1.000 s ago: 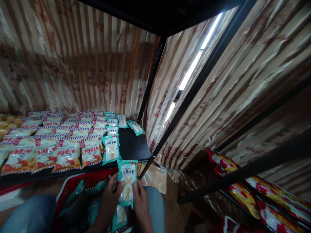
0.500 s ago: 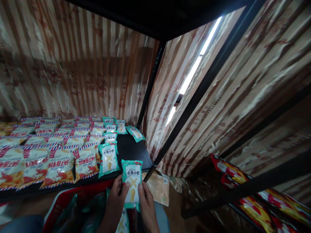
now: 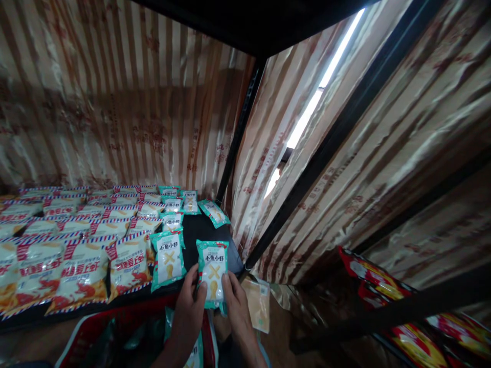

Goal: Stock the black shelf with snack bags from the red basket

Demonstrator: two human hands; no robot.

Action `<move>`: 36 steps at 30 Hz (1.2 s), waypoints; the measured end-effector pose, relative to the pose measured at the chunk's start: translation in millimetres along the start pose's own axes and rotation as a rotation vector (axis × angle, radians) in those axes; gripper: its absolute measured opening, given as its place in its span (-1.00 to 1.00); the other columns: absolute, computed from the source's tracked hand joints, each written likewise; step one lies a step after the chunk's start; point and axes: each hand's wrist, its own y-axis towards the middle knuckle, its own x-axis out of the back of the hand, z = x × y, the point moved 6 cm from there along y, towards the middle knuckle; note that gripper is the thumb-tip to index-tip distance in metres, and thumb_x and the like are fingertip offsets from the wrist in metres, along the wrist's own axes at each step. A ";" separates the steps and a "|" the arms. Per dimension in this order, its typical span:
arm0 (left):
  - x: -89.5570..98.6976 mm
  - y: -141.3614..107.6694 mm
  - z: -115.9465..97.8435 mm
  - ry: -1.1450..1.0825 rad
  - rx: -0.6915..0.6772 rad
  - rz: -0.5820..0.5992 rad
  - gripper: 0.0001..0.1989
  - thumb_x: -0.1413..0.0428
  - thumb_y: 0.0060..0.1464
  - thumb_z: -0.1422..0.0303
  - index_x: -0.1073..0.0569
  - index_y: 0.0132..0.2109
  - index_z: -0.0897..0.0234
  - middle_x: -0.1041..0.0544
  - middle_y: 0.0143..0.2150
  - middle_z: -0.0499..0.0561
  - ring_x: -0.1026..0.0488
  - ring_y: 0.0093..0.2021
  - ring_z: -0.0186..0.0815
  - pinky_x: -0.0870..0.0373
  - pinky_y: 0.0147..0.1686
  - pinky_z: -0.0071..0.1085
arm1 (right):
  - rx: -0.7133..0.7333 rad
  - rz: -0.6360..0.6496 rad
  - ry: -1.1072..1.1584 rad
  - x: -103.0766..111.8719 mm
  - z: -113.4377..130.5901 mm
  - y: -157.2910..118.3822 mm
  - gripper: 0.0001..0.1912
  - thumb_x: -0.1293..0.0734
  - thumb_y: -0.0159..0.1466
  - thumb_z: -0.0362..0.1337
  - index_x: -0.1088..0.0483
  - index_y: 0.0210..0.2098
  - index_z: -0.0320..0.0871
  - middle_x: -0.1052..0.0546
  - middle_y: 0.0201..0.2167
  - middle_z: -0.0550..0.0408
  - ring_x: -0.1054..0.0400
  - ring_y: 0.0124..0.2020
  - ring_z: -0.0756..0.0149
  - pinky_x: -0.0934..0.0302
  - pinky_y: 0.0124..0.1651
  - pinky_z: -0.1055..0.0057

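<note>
A teal-and-white snack bag (image 3: 214,273) stands upright between my two hands, its printed front toward me. My left hand (image 3: 191,301) grips its left edge, thumb on the front. On the opposite edge, my right hand (image 3: 237,304) is closed with its thumb along the side. The bag is above the near edge of a black shelf (image 3: 199,232). Just left of it, a matching teal bag (image 3: 168,259) leads a row of the same kind running back. Below my hands is a red basket (image 3: 76,335) with more teal bags inside, partly hidden by my forearms.
Rows of white-and-orange snack bags (image 3: 82,276) cover the shelf's left side. One teal bag (image 3: 215,213) lies askew at the back corner. Black metal posts (image 3: 299,189) frame the right. Red-and-yellow packets (image 3: 410,332) lie lower right, behind a dark bar. Striped sheeting (image 3: 172,112) hangs behind.
Both hands have raised the held bag slightly and moved it forward over the shelf edge. The view has shifted a little; the shelf bags appear farther left.
</note>
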 end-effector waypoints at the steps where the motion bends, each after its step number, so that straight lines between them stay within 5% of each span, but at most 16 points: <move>1: -1.5 2.3 -0.6 0.007 -0.019 0.003 -0.40 -0.06 -0.02 0.14 -0.27 0.14 0.35 -0.37 0.15 0.28 -0.41 0.06 -0.08 -0.36 0.00 -0.19 | 0.000 0.002 -0.001 -0.4 0.9 2.9 -0.50 -0.29 0.12 0.12 -0.44 -0.17 -0.16 -0.56 -0.24 0.00 -0.43 -0.27 0.19 -0.34 -0.22 0.33; 14: -3.9 23.8 -23.6 0.127 -0.131 -0.002 -0.47 0.02 0.06 0.19 -0.28 0.14 0.37 -0.37 0.14 0.23 -0.38 0.09 -0.18 -0.28 0.10 -0.26 | 0.098 -0.008 -0.035 -12.2 21.9 25.0 -0.55 -0.25 0.19 0.04 -0.42 -0.12 -0.17 -0.56 -0.17 0.03 -0.44 -0.21 0.21 -0.32 -0.25 0.41; 23: -8.6 28.6 -22.2 0.223 -0.170 -0.002 -0.46 0.04 0.08 0.22 -0.26 0.18 0.38 -0.34 0.18 0.23 -0.32 0.15 -0.14 -0.21 0.15 -0.19 | 0.111 -0.064 -0.040 -8.7 11.6 42.0 -0.51 -0.27 0.15 0.06 -0.40 -0.10 -0.18 -0.55 -0.19 -0.01 -0.45 -0.22 0.17 -0.34 -0.21 0.34; 36: -21.2 45.2 -32.2 0.459 -0.393 -0.083 -0.47 0.07 0.05 0.38 -0.23 0.20 0.34 -0.24 0.26 0.21 -0.12 0.28 -0.10 -0.03 0.26 -0.08 | 0.228 -0.111 -0.239 -7.9 9.3 80.9 -0.52 -0.24 0.18 0.02 -0.42 -0.08 -0.20 -0.55 -0.19 -0.01 -0.40 -0.17 0.18 -0.27 -0.10 0.31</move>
